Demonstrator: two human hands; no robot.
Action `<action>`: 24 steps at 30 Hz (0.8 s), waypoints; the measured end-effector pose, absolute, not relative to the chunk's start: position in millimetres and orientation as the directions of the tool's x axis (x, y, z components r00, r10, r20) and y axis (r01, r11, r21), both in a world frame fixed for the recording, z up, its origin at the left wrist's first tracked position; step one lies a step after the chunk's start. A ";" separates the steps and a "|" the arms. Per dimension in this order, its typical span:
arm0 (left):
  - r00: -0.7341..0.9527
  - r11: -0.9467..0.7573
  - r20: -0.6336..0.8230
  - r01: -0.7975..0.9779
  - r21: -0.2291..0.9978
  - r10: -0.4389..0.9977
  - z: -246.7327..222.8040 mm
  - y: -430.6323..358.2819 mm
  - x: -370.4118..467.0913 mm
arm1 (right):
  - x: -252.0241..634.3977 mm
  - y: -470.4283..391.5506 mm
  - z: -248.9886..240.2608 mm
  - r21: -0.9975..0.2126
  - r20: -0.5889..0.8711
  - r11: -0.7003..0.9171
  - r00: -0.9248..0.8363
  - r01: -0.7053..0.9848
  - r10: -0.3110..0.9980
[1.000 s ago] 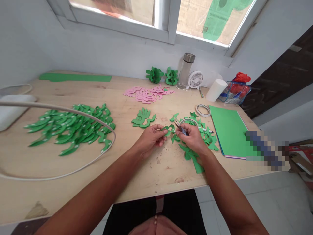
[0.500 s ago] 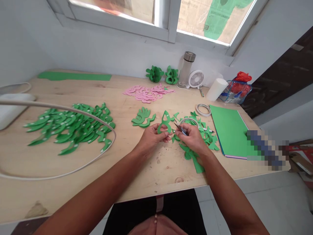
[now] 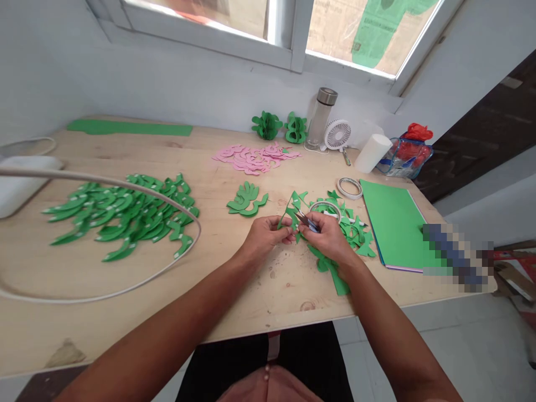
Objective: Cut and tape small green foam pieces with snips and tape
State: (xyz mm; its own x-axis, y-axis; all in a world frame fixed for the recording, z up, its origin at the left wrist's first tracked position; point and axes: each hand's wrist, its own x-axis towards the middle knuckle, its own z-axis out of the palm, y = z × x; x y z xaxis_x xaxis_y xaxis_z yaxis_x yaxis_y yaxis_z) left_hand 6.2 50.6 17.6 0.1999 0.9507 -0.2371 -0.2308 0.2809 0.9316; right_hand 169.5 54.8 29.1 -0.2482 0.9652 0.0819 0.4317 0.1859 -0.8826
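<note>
My left hand (image 3: 264,237) pinches a green paper cutout (image 3: 290,215) by its lower edge, holding it upright above the wooden table (image 3: 259,290). My right hand (image 3: 330,239) grips small scissors (image 3: 307,221) whose blades point left into the cutout. Both hands nearly touch. Green paper scraps (image 3: 349,229) lie under and behind my right hand. A small stack of finished green shapes (image 3: 246,200) lies just beyond my left hand.
A large heap of green curved pieces (image 3: 121,215) lies at left inside a white hoop (image 3: 184,257). Pink cutouts (image 3: 253,158), two green paper balls (image 3: 267,124), a bottle (image 3: 320,118), a small fan (image 3: 337,135), tape rolls (image 3: 349,188) and green sheets (image 3: 393,223) sit behind and right.
The green cutout has been turned in my left hand, from lying low, to upright, to closer against the scissors. My hands have drawn together. The view shifted slightly.
</note>
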 end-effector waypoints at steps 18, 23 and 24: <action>0.218 0.293 -0.241 -0.248 0.923 0.946 19.7 49.6 7.2 | 170.9 56.2 23.5 -0.842 0.106 0.222 -0.253 0.491 0.962; 0.230 0.271 -0.222 -0.211 0.939 0.948 20.7 48.6 7.1 | 170.4 55.9 24.5 -0.826 0.109 0.232 -0.258 0.514 0.960; 0.229 0.263 -0.216 -0.198 0.944 0.949 20.8 48.5 7.1 | 170.2 55.6 25.0 -0.821 0.111 0.236 -0.261 0.519 0.959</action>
